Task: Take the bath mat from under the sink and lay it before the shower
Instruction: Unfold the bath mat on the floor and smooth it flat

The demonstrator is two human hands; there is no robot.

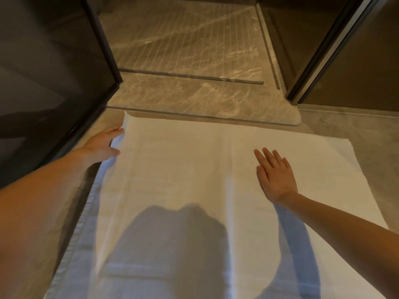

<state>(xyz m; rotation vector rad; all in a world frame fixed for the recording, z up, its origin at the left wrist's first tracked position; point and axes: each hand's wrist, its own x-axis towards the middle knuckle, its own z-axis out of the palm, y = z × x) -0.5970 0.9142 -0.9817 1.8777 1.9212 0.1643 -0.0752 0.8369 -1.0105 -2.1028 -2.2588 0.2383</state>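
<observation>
Head view: white bath mat (183, 180) spread flat, creased; left hand (103, 145) grips edge, right hand (275, 176) open, flat.

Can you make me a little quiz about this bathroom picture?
1. True or false: the bath mat is still rolled up.
2. Which hand lies flat on top of the mat? A) left B) right
3. Fill in: the left hand is at the mat's ____ edge.

Key: 1 false, it lies spread out before the shower step. 2 B, the right hand. 3 left, near the far corner beside the dark glass panel.
</observation>
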